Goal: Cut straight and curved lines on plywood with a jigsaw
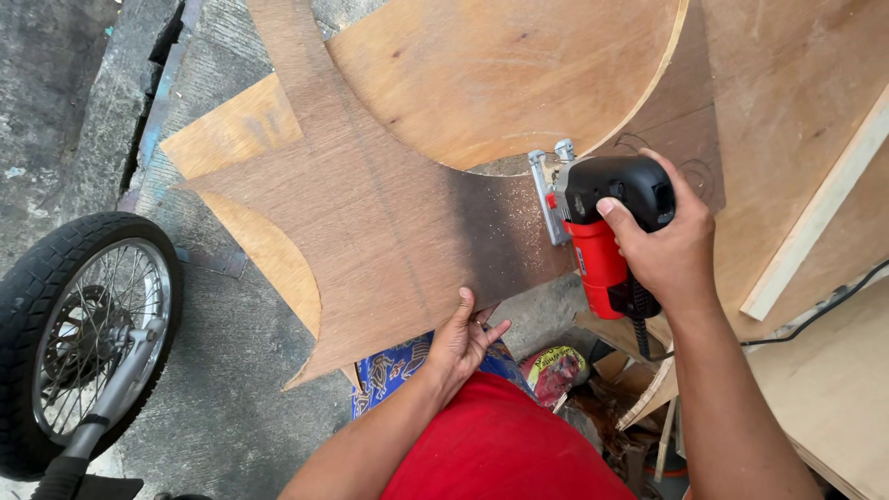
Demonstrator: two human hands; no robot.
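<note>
My right hand grips the black handle of a red and black jigsaw. Its metal base plate rests on a brown plywood sheet, at the edge of a curved cut. Fine sawdust lies on the sheet beside the saw. My left hand grips the near edge of this pointed plywood piece, thumb on top and fingers partly under it. A lighter, round-edged plywood panel lies just beyond the cut.
A motorcycle wheel with spokes stands at the lower left on the concrete ground. Wood offcuts and a crumpled bag lie below the sheet. A pale wooden batten and more boards sit at right, with the saw's black cable.
</note>
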